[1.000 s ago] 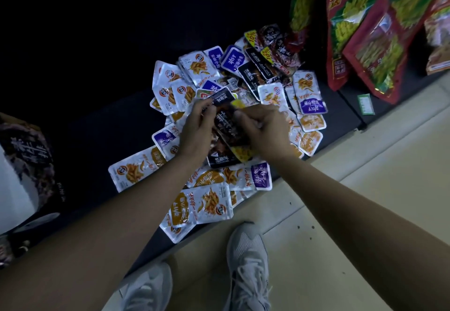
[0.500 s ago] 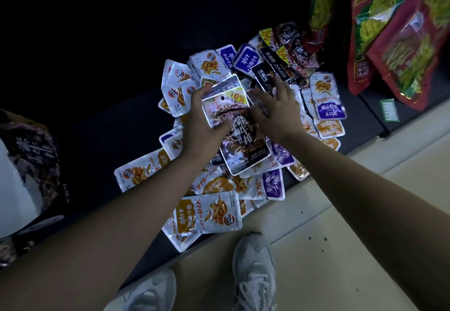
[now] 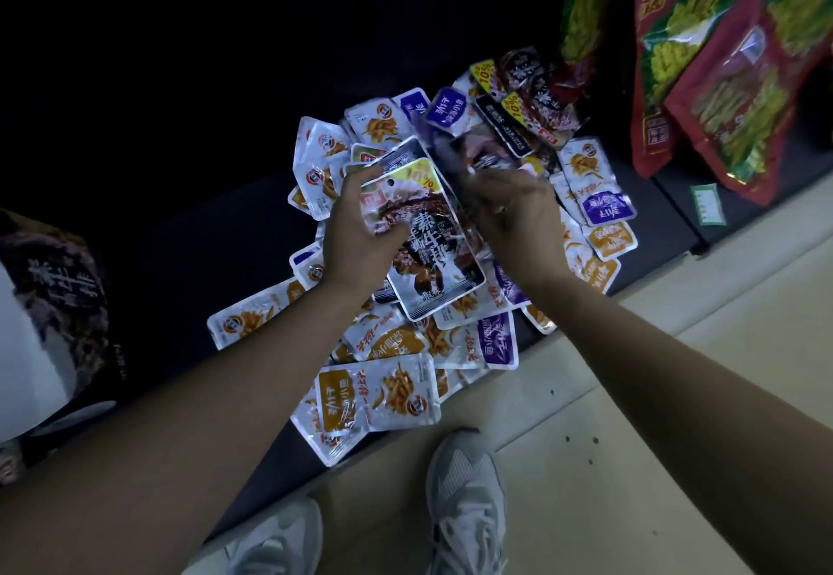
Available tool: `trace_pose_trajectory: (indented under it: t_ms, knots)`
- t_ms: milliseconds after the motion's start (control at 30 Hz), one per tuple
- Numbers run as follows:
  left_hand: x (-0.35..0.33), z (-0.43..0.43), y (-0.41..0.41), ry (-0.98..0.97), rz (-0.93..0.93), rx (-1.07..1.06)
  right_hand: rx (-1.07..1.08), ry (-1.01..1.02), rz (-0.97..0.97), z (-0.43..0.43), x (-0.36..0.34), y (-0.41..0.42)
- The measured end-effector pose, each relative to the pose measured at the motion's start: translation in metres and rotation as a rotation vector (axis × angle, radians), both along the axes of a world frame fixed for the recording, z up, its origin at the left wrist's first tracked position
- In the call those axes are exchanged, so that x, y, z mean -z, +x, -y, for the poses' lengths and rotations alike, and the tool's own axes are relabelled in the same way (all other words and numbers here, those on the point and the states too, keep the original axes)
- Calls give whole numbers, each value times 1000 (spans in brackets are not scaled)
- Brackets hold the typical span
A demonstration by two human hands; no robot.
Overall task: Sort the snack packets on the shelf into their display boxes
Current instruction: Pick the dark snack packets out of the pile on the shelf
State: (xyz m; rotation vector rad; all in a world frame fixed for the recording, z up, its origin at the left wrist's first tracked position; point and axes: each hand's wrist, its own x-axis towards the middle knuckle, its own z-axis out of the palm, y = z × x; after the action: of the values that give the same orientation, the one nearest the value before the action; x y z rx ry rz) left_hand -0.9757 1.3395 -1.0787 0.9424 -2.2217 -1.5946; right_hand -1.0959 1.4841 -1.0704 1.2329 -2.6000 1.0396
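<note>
Several dark snack packets [image 3: 432,254] are stacked in the person's left hand [image 3: 360,232], held just above the middle of the heap. The thumb is curled over the front one, across its near left corner, and the fingers are out of sight behind the stack. That front packet has a dark meat picture, white lettering and a yellow-green "10%" corner at its far end. The silver edge of another packet shows just behind it.

Close to the right of the stack is the right hand [image 3: 518,223], back upward, with its fingers [image 3: 489,189] bent and smeared by motion. They reach the near edge of a blurred dark packet [image 3: 478,155]. I cannot tell whether they have hold of it.

Under both hands lies the pile [image 3: 392,344]: overlapping silver packets with orange or purple labels. An orange-labelled packet [image 3: 378,399] lies at the near edge, and a purple-labelled packet [image 3: 604,207] lies to the right. More dark "10%" packets [image 3: 532,97] cluster at the far right of the pile.

All of it rests on a dark shelf [image 3: 180,268], and the nearest packets overhang its front edge. At the far left stands a display box [image 3: 54,299], dark and printed outside, pale inside. To the right, large red bags [image 3: 703,79] with green pictures lean over the shelf. A small green tag [image 3: 707,204] sits on the shelf front below them. Beneath is a pale floor [image 3: 653,417], with two light grey shoes [image 3: 464,498] close to the shelf.
</note>
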Motion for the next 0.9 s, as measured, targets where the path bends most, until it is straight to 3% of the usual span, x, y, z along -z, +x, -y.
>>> trace_pose_trajectory:
  t_ms: [100,233,367,533,600,700,767,900]
  knots:
    - [-5,-1,4,85,-1,-25,-45,-117,99,-10,-10,23]
    - [-9,3,17,137,15,3,-36,-159,515,-22,-6,40]
    - [-13,13,28,108,48,1,-2,-173,589,-24,-1,33]
    - [-20,15,32,262,44,-96,-259,-1,686,-10,-10,50]
    - [-23,12,31,381,62,-150,-329,98,690,-8,-14,60]
    - [-22,10,28,269,106,-44,-337,168,738,-8,-21,57]
    - [-18,10,22,200,100,-19,-240,122,710,-6,-23,43]
    - [-15,11,1,167,111,-63,70,168,440,2,-7,-5]
